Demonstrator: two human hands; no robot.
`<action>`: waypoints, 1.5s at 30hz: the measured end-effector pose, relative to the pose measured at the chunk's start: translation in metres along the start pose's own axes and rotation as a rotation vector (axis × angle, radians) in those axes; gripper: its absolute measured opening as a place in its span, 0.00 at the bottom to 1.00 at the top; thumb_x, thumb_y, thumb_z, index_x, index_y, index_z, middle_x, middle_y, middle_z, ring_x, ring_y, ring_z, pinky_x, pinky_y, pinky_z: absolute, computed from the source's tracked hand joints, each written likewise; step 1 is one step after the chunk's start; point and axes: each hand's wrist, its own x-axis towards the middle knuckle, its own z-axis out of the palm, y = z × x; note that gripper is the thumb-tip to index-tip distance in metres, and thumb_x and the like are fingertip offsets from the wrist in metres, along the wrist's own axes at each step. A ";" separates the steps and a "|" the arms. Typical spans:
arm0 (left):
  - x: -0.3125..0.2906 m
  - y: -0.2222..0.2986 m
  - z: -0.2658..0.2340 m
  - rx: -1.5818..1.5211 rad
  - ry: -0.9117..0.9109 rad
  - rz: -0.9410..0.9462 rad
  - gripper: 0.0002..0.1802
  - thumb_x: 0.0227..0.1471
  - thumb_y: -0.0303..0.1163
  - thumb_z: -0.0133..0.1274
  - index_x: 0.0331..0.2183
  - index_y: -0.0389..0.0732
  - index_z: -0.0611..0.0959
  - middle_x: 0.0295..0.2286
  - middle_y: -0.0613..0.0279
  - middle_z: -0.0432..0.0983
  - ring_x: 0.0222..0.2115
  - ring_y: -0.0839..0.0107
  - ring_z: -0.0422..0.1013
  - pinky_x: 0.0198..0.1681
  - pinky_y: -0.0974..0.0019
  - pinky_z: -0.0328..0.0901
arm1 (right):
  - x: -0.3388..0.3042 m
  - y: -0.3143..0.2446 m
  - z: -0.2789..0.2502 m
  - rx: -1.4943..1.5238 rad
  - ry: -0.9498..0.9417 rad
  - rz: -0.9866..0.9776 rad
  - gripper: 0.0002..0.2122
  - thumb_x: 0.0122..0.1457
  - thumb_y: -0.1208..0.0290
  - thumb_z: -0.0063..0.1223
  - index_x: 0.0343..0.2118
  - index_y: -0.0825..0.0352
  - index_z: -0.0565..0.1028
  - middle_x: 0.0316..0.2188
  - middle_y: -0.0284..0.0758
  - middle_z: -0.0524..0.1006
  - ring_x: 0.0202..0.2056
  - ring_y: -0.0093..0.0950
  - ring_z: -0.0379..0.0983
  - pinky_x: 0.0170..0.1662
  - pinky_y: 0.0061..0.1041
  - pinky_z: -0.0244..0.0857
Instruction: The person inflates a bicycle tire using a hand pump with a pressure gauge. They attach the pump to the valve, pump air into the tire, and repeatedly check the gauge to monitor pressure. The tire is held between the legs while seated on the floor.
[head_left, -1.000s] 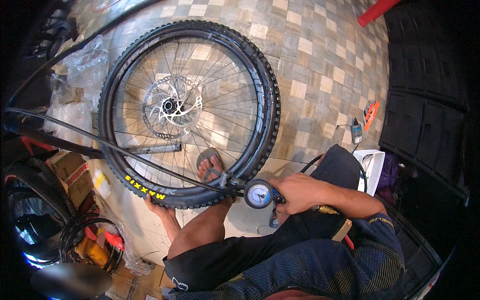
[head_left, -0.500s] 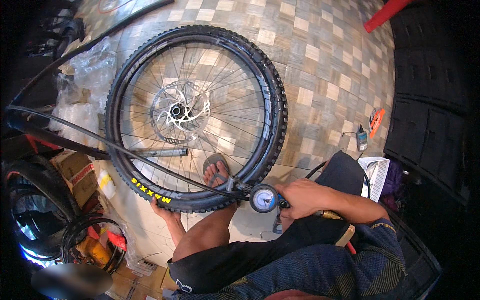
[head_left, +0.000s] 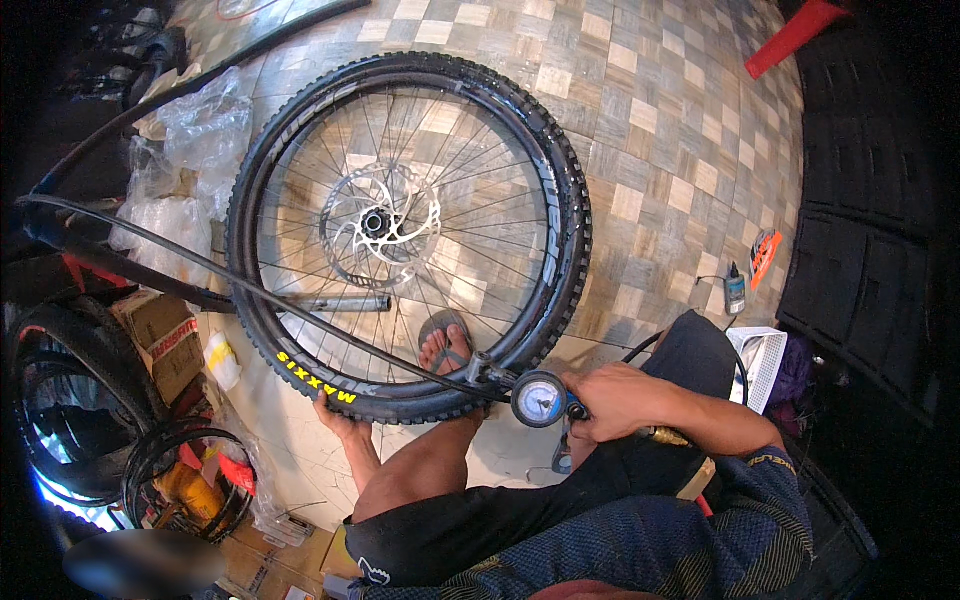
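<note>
Black knobby bicycle wheel [head_left: 410, 235] is standing on the tiled floor [head_left: 660, 160], its lower tyre edge being gripped by the left hand [head_left: 335, 412], while just right of it the right hand [head_left: 615, 400] is squeezing an inflator gauge [head_left: 540, 398].

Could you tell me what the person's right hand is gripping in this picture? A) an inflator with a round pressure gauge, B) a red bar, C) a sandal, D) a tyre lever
A: the right hand is closed around the inflator handle, whose round pressure gauge sits by the bicycle wheel, while the left hand holds the tyre's lower edge.
</note>
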 end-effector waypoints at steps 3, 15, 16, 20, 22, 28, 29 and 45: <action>0.002 0.001 -0.004 -0.005 -0.033 -0.004 0.32 0.53 0.54 0.54 0.55 0.46 0.76 0.47 0.63 0.77 0.48 0.61 0.74 0.53 0.53 0.70 | -0.001 -0.001 -0.002 0.019 0.012 -0.011 0.23 0.52 0.60 0.62 0.43 0.75 0.71 0.29 0.55 0.79 0.37 0.54 0.78 0.42 0.49 0.71; 0.004 -0.003 -0.004 -0.002 -0.010 -0.044 0.29 0.55 0.50 0.53 0.54 0.46 0.76 0.48 0.64 0.78 0.49 0.62 0.73 0.55 0.53 0.69 | -0.004 -0.005 -0.007 0.005 -0.029 0.028 0.24 0.52 0.59 0.62 0.43 0.74 0.71 0.29 0.55 0.79 0.37 0.54 0.78 0.43 0.48 0.71; 0.004 -0.002 -0.004 -0.004 -0.017 -0.040 0.28 0.55 0.50 0.53 0.54 0.46 0.76 0.48 0.64 0.78 0.49 0.62 0.74 0.55 0.53 0.69 | -0.004 -0.004 -0.006 0.005 -0.029 0.025 0.24 0.52 0.59 0.62 0.43 0.74 0.71 0.29 0.55 0.79 0.38 0.54 0.78 0.43 0.48 0.71; 0.003 -0.001 -0.001 -0.008 -0.034 -0.050 0.27 0.55 0.49 0.54 0.53 0.45 0.77 0.47 0.65 0.78 0.49 0.62 0.74 0.55 0.54 0.69 | -0.006 -0.003 -0.006 0.012 -0.012 0.014 0.25 0.52 0.58 0.63 0.44 0.75 0.71 0.30 0.56 0.79 0.38 0.54 0.78 0.43 0.48 0.71; 0.004 0.000 -0.001 0.008 -0.028 -0.046 0.28 0.55 0.49 0.54 0.53 0.44 0.77 0.48 0.64 0.78 0.49 0.62 0.74 0.55 0.54 0.68 | -0.006 -0.003 -0.007 0.018 -0.029 0.033 0.25 0.52 0.58 0.63 0.44 0.76 0.71 0.30 0.56 0.79 0.38 0.54 0.78 0.43 0.48 0.71; 0.011 0.000 -0.016 -0.024 -0.048 -0.113 0.29 0.58 0.53 0.53 0.53 0.45 0.78 0.48 0.64 0.79 0.49 0.61 0.74 0.56 0.53 0.67 | -0.006 -0.007 -0.010 0.016 -0.043 0.031 0.25 0.51 0.59 0.61 0.45 0.74 0.71 0.30 0.54 0.81 0.38 0.53 0.79 0.44 0.48 0.72; 0.012 0.000 -0.019 -0.011 -0.042 -0.110 0.31 0.58 0.55 0.52 0.55 0.45 0.77 0.49 0.64 0.78 0.50 0.61 0.73 0.57 0.53 0.67 | -0.006 -0.008 -0.011 0.015 -0.045 0.034 0.25 0.51 0.59 0.61 0.45 0.75 0.71 0.30 0.54 0.81 0.38 0.53 0.79 0.44 0.48 0.72; 0.032 0.017 0.028 0.311 0.196 0.063 0.42 0.67 0.66 0.30 0.68 0.46 0.63 0.63 0.60 0.65 0.61 0.55 0.65 0.65 0.50 0.61 | -0.023 -0.008 -0.013 0.101 0.075 -0.013 0.28 0.50 0.59 0.65 0.46 0.77 0.69 0.37 0.55 0.80 0.38 0.53 0.79 0.43 0.49 0.74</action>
